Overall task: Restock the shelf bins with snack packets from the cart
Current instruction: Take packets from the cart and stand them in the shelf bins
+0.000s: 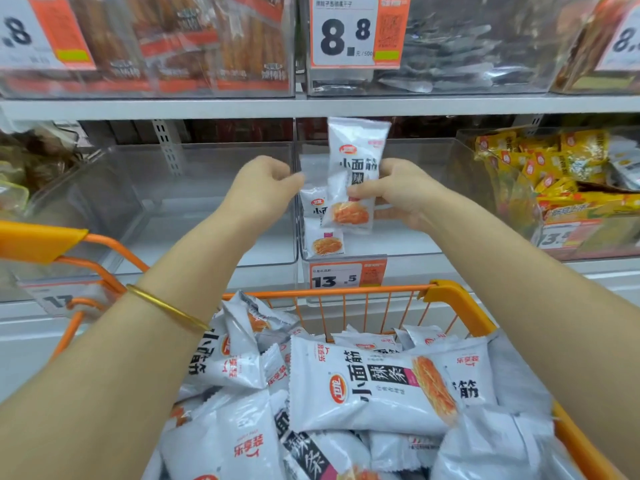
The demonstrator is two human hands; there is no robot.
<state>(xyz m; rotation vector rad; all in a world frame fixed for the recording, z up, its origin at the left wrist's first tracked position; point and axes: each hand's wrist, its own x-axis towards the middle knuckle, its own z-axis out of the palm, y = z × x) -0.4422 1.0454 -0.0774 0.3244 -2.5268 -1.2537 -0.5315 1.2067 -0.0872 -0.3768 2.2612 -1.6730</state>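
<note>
1. Inside the cart [363, 289]: heaped white snack packets [363, 386], far too many to count.
2. Above the cart's far rim: two hands; right hand [398, 192] pinching one upright packet [356, 147], left hand [259, 188] curled, grip impossible to tell.
3. Just beyond the cart: one clear bin [408, 245], two stocked packets [317, 206] standing inside.
4. Risk: slipping from that light pinch, dropping short of the bin, back into the cart.

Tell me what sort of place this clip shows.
Most likely a shop's snack aisle: price tags on clear shelf bins, and an orange cart full of identical white packets in front of them.
</note>
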